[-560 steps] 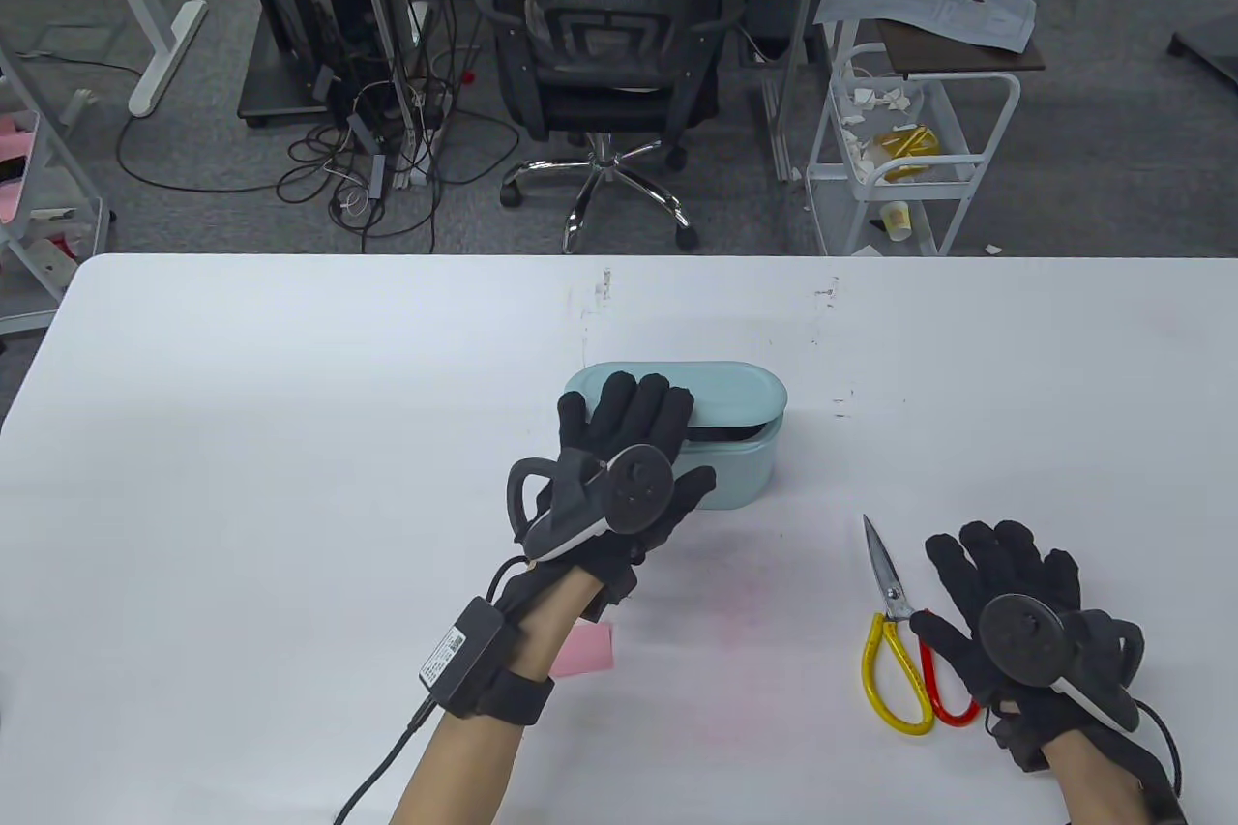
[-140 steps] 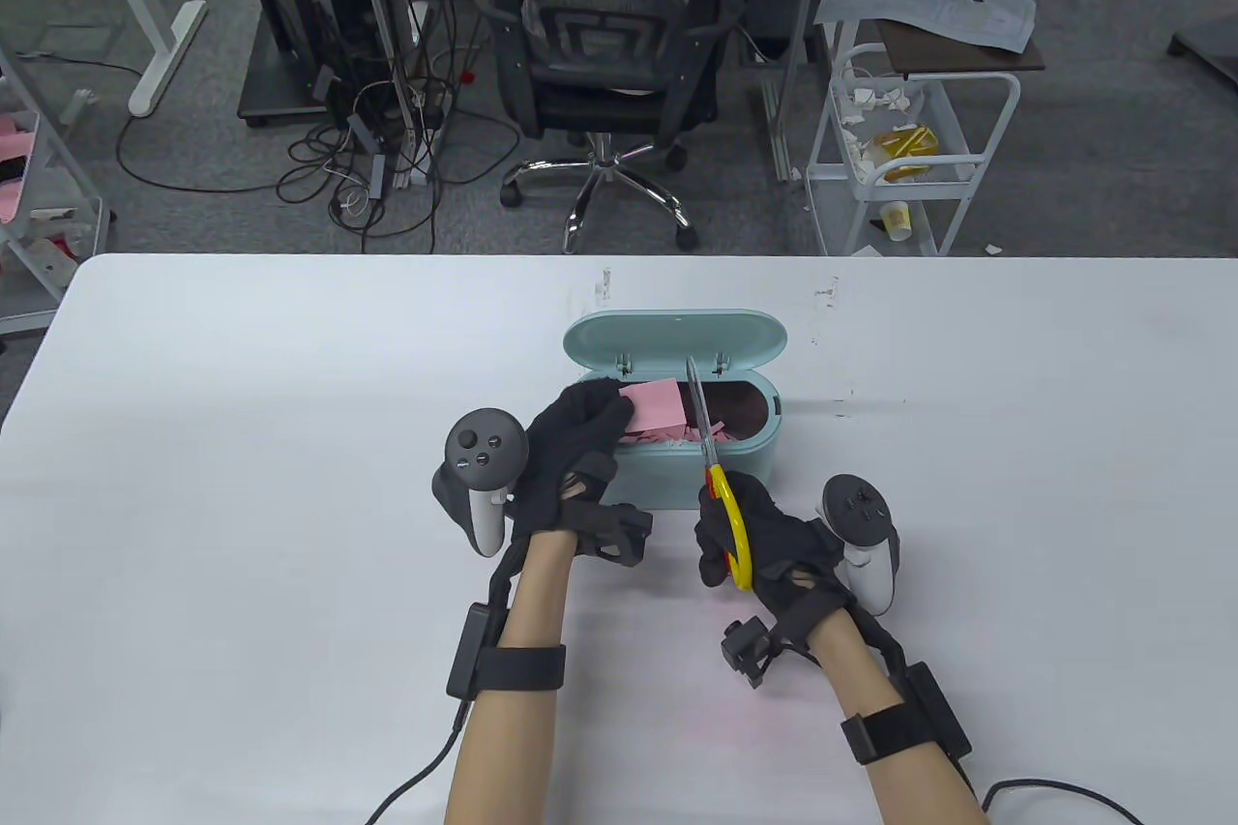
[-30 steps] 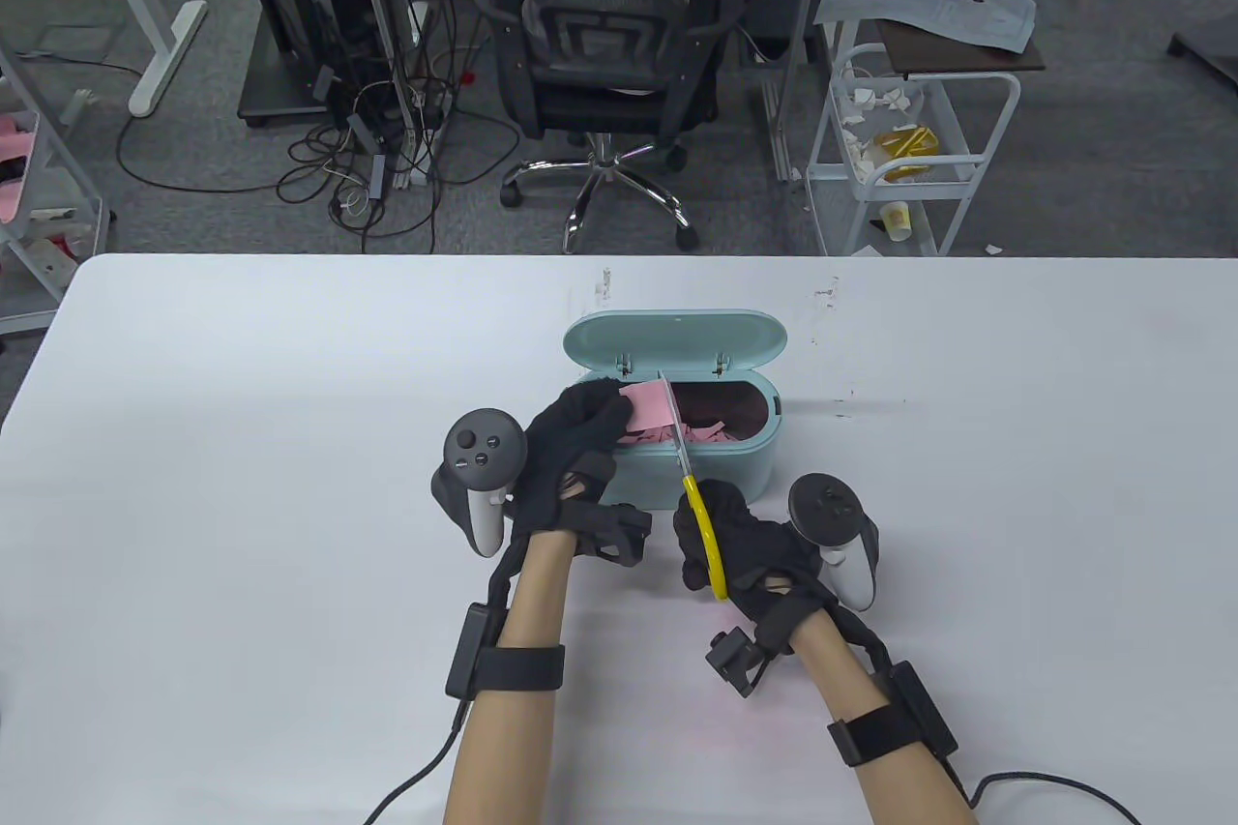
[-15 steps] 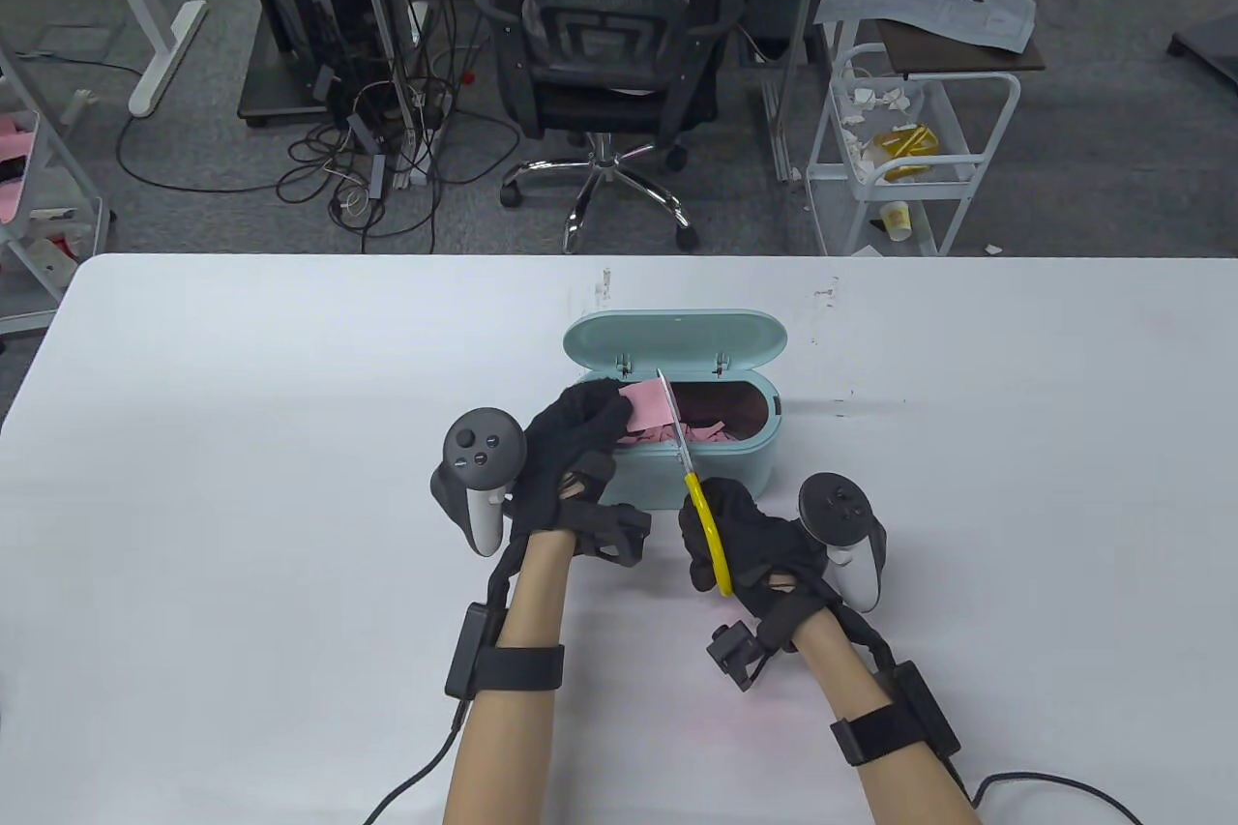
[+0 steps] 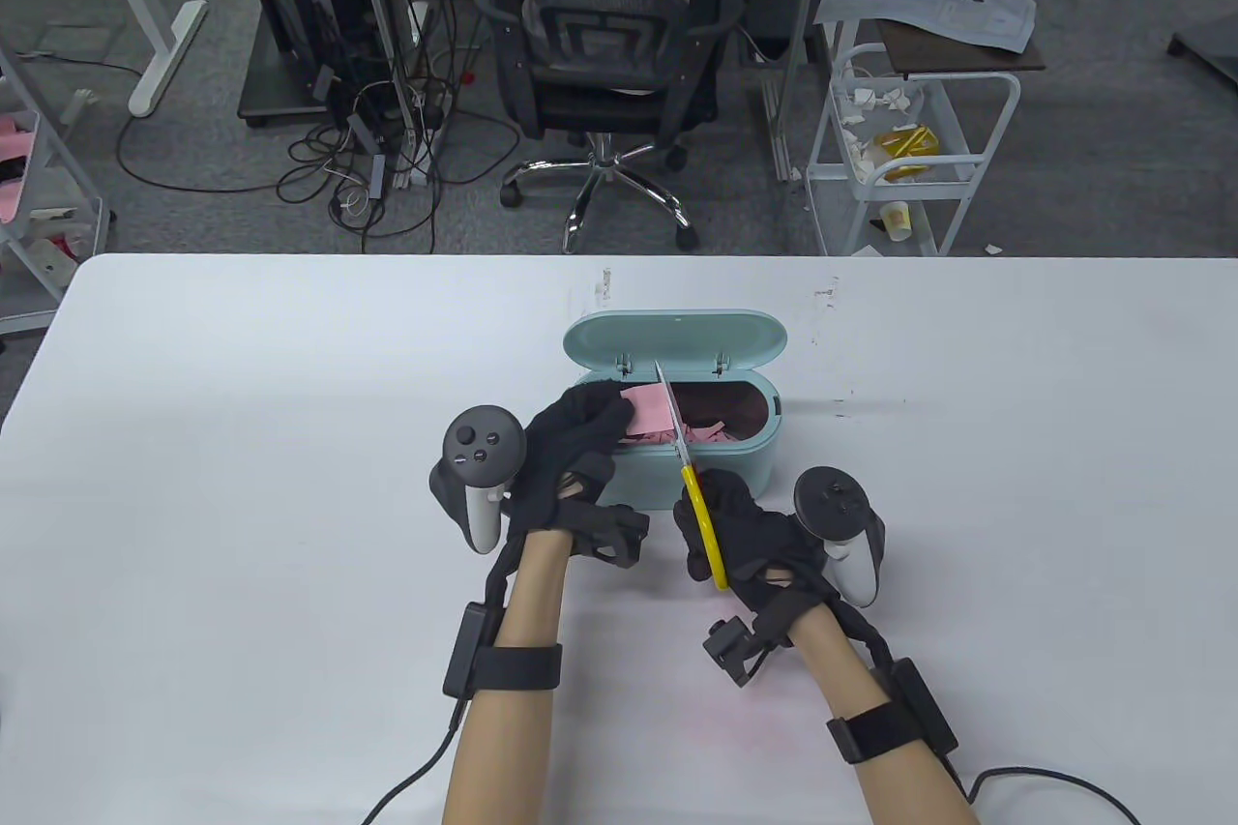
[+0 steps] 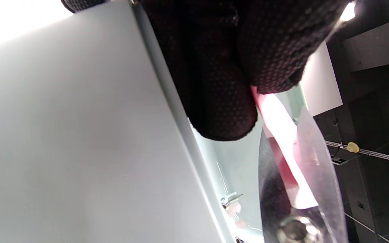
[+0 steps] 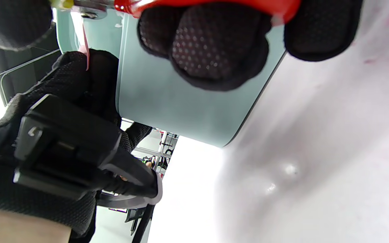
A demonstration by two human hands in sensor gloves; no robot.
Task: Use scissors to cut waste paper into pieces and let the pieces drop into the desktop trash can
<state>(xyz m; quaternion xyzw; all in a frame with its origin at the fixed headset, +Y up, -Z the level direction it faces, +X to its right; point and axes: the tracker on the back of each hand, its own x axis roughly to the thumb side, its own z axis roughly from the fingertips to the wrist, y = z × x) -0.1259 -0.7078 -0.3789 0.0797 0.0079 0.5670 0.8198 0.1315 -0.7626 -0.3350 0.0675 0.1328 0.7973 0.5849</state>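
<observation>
The white table [image 5: 242, 438] carried everything, w/ the mint desktop trash can [image 5: 735, 467] near its middle, lid [image 5: 674, 339] tipped up and back, pink scraps [image 5: 711, 431] lying inside. Your left hand [image 5: 573, 448] sat at the can's left end, fingers curled, pinching the pink waste paper [image 5: 646, 407] so the sheet stuck out over the open can; in the left wrist view the paper [image 6: 275, 118] came out from between thumb and fingertips [image 6: 221, 111], just beside the blades. Your right hand [image 5: 745, 530] was in front of the can, fingers clenched through the handles of the scissors [image 5: 689, 467], yellow loop on top, red loop [image 7: 214, 4] seen from the right wrist cam. Blades reached across the can's opening, straddling the paper's free edge, approx. closed on it.
</observation>
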